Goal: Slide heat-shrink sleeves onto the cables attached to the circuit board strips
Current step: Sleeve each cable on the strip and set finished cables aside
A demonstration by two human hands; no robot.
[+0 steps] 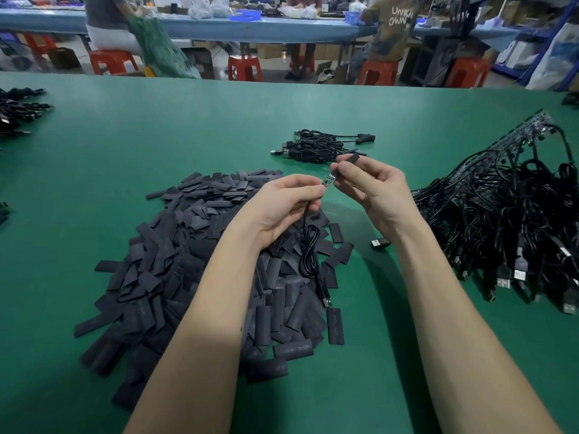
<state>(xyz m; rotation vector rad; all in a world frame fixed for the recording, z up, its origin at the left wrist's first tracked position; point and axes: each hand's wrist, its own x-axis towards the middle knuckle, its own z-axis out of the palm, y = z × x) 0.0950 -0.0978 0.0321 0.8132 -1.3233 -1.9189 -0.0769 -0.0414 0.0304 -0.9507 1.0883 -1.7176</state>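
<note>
A green table (188,126) fills most of the frame, its far edge meeting a row of red stools and seated people whose upper bodies are cut off at the top. On it, lower left of centre, lies a broad heap of flat black heat-shrink sleeves (175,264), partly hidden under the forearms. At the right edge a tangled mass of black cables (501,220) trails from a circuit board strip (529,126) — the strip's detail is too dark to read, and the pile runs out of frame. A smaller bundle of finished cables (316,145) sits above centre, and more dark cables are clipped at the upper left. At centre, the left hand (282,208) pinches a small green board (329,180), whose cable (308,255) hangs in a loop over the heap. The right hand (376,192) pinches one sleeve (349,162) by the board's end — whether the sleeve is already over the board cannot be told, since the fingers cover the join.
</note>
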